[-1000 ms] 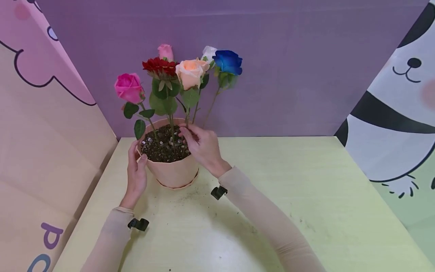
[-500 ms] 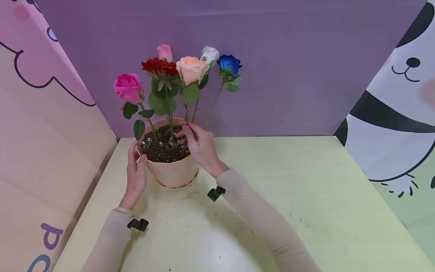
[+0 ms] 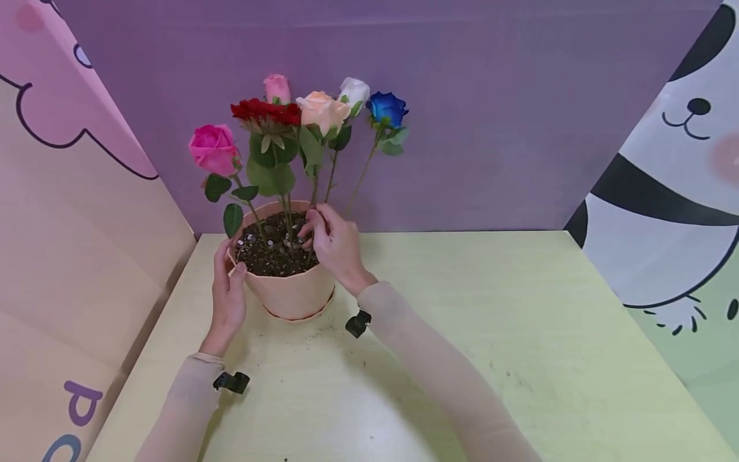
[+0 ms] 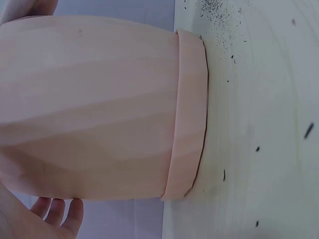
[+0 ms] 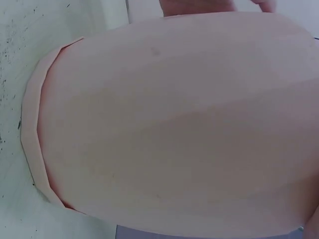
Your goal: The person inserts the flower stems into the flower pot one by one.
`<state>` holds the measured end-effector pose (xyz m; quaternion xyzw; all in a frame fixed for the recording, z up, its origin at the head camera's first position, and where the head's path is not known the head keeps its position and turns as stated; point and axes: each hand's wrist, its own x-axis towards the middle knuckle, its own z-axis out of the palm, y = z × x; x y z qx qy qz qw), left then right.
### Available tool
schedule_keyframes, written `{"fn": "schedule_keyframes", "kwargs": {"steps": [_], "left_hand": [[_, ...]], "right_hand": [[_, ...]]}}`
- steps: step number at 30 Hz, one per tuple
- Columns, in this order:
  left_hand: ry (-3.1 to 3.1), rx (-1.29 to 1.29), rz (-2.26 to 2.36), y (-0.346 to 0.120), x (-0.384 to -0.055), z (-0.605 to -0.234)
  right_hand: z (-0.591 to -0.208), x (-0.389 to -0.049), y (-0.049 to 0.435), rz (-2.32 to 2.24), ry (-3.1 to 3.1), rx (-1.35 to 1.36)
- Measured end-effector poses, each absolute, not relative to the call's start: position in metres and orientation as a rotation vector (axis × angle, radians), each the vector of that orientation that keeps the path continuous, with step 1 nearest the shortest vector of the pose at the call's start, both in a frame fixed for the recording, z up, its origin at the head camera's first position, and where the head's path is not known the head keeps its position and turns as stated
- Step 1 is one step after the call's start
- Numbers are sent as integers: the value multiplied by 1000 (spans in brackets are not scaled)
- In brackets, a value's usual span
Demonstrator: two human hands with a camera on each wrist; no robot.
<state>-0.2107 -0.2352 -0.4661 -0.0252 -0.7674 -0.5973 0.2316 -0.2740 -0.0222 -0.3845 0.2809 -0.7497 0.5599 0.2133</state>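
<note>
A pale pink flowerpot (image 3: 294, 292) with dark soil (image 3: 268, 260) stands at the back left of the table. My left hand (image 3: 228, 305) holds its left rim, thumb in front; several of its fingers (image 4: 74, 216) lie along the pot wall in the left wrist view. Over the right rim, my right hand (image 3: 339, 250) pinches the stem of the peach rose (image 3: 323, 112) close above the soil. Around that bloom stand a hot pink rose (image 3: 213, 149), a dark red flower (image 3: 265, 112), a light pink rose (image 3: 277, 88), a white rose (image 3: 355, 95) and a blue rose (image 3: 387, 109).
A matching saucer (image 4: 188, 114) sits under the pot. Soil crumbs (image 4: 217, 17) are scattered on the pale table (image 3: 462, 308). A purple backdrop (image 3: 491, 115) rises right behind the pot, and a printed side panel (image 3: 86, 244) stands to the left.
The peach rose and my right hand have shifted slightly left, and the bloom has turned a little. The blue rose has swung back from the white one. My left hand keeps its hold.
</note>
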Motion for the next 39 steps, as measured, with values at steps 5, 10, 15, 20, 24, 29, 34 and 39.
{"fn": "schedule_keyframes", "kwargs": {"steps": [5,10,15,20,24,29,34,39], "left_hand": [[-2126,-74,-1633,-235,-211,-465],[-2114,-79,-1635,-236,-212,-465],[-2105,-89,-1671,-234,-212,-466],[-2108,-95,-1651,-235,-213,-469],[-2102,-100,-1646,-235,-214,-468],[-2092,-96,-1656,-234,-213,-467],[-2086,-104,-1659,-235,-212,-467],[-2083,-125,-1664,-235,-213,-467]], "right_hand": [[-385,-273,-23,1502,-2108,817],[-382,-272,-22,1582,-2096,871],[-382,-272,-18,1656,-2114,852],[-381,-274,-21,1691,-2129,791],[-377,-276,-24,1647,-2186,739],[-373,-278,-27,1466,-2290,690],[-368,-279,-28,1297,-2356,681],[-368,-277,-26,1361,-2321,670]]}}
